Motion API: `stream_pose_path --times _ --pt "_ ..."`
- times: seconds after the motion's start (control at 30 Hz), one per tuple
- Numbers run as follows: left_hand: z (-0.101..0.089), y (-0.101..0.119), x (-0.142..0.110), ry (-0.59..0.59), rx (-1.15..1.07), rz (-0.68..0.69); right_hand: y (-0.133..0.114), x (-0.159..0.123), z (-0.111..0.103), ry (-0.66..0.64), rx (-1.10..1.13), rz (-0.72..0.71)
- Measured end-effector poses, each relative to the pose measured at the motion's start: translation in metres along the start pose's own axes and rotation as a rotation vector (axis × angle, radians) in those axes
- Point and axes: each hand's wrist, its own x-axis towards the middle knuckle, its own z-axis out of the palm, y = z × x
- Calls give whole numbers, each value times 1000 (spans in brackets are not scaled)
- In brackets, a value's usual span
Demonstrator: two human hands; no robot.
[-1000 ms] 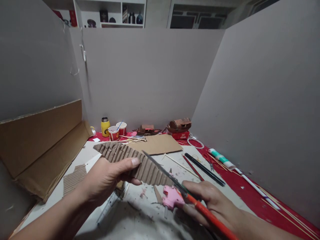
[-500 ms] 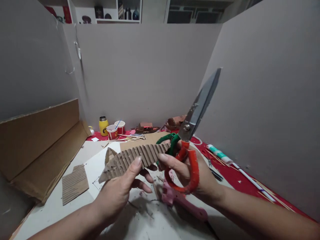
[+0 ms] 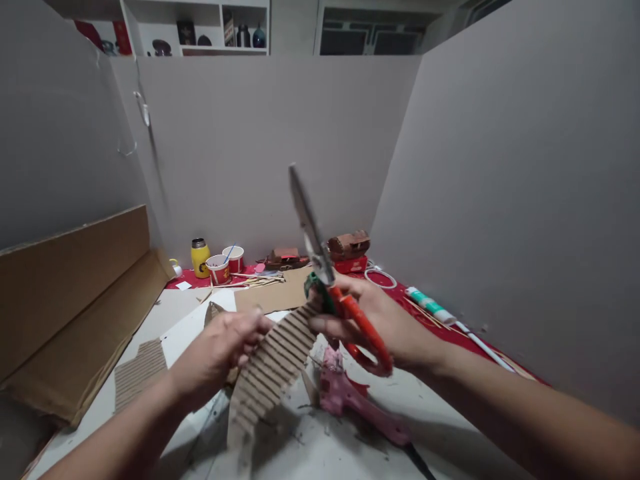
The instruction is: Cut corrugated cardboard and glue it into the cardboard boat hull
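In the head view, the scissors (image 3: 323, 263) are clamped in the right hand (image 3: 373, 310), with the blades pointing up and away from the grip and the orange handle slanting down below it. The upper end of a ridged cardboard piece (image 3: 275, 363) lies at the right fingertips and appears to be pinched there. From this grip, the long axis of the piece runs down and to the left, towards the wearer, to a blurred lower end. The right hand is thus nearer to the upper end, while the left hand (image 3: 220, 340) is held beside the left edge with its fingers curled; whether that edge is touched or gripped cannot be told. Below the right grip, a pink glue gun (image 3: 345, 393) is seen on the work surface (image 3: 280, 460); beyond both hands, a flat cardboard sheet (image 3: 265, 293) is laid.
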Motion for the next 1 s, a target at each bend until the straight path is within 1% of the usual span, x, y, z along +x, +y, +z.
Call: stream_pose_path --times 0.07,0.1,0.13,0.17,0.2,0.27,0.3,0.33,0.4,0.5,0.6,0.73,0.87,1.0 --pt "10 -1 -6 -96 26 -43 -1 2 10 -28 7 2" --pt "14 -1 -8 -104 31 -50 0 3 14 -33 21 3" --pt "16 -2 -9 -72 22 -33 2 4 16 -32 36 11" --pt "17 -2 -10 -2 3 10 6 3 17 -25 54 21" --pt "16 -2 -10 96 -20 72 10 1 17 -17 78 30" --pt "13 -2 -8 307 -71 230 21 -7 15 -15 131 61" --pt "11 -1 -8 391 -97 303 27 -13 13 -36 161 76" --pt "10 -1 -7 455 -122 358 33 -20 12 -67 165 108" --pt "10 0 -8 527 -173 419 43 -34 10 -127 66 119" --pt "13 2 -10 555 -258 428 53 -48 11 -214 -147 64" --pt "17 2 -12 548 -289 427 56 -50 16 -235 -290 1" --pt "20 -2 -10 527 -286 444 50 -48 20 -272 -336 -84" --pt "20 -6 -8 528 -260 434 41 -49 22 -291 -416 -71" --pt "21 -7 -9 547 -230 436 41 -48 24 -305 -413 -87"
